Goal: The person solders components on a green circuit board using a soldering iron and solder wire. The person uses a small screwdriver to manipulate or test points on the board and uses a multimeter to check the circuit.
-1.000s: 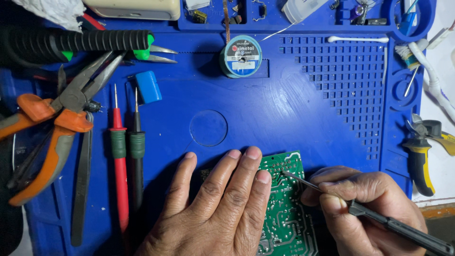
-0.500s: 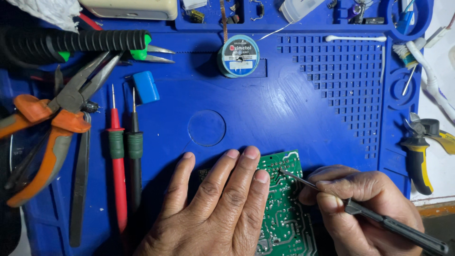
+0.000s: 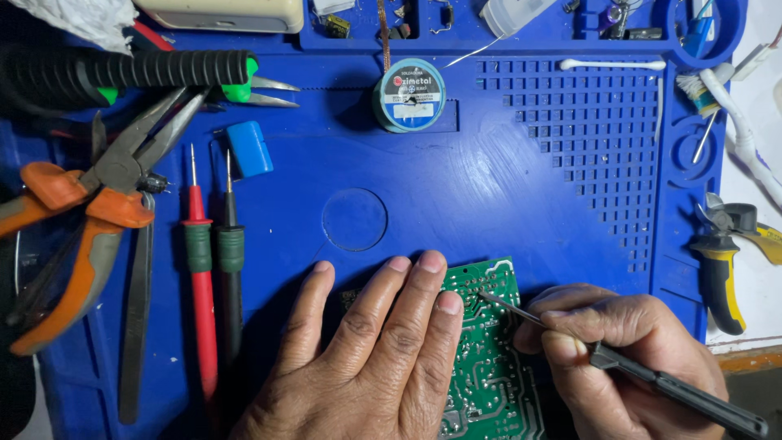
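Right hand (image 3: pixel 627 350) pinches thin black tool (image 3: pixel 652 379), tip on green circuit board (image 3: pixel 489 358). Left hand (image 3: pixel 366 367) flat, 4 fingers pressing board at mat's (image 3: pixel 505 204) 6 o'clock. Tray slots at 12 o'clock hold small parts (image 3: pixel 391 20); round cup at 2 o'clock holds brush (image 3: pixel 700 98).

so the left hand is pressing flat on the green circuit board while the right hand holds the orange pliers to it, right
Not quite. The right hand holds a thin black soldering iron, tip on the green circuit board, not the orange pliers, which lie untouched at the left of the blue mat. The left hand does press flat on the board. The head view shows it.
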